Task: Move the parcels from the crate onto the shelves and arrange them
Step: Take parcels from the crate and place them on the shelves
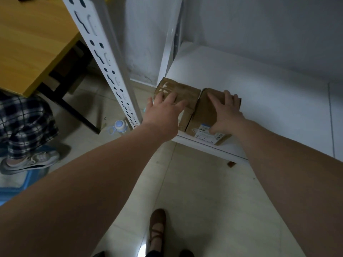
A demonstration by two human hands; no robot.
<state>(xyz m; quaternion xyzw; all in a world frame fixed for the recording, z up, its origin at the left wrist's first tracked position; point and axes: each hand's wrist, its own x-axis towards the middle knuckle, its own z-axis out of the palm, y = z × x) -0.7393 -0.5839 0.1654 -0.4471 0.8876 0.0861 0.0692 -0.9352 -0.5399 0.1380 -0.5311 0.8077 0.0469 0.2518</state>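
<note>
Left parcel, right parcel, mid-frame, touching on shelf: stiff cardboard, likely light; left hand, right hand, fingers spread flat atop; grip opposite sides

Up and to the left of the left hand, a yellow wooden tabletop stands on black legs. Just left of that hand's wrist, a small white and pale-blue bottle sits on the pale tiled floor. Further left are a checked trouser leg and a grey sneaker. Well below the hand is a brown strapped shoe.
</note>
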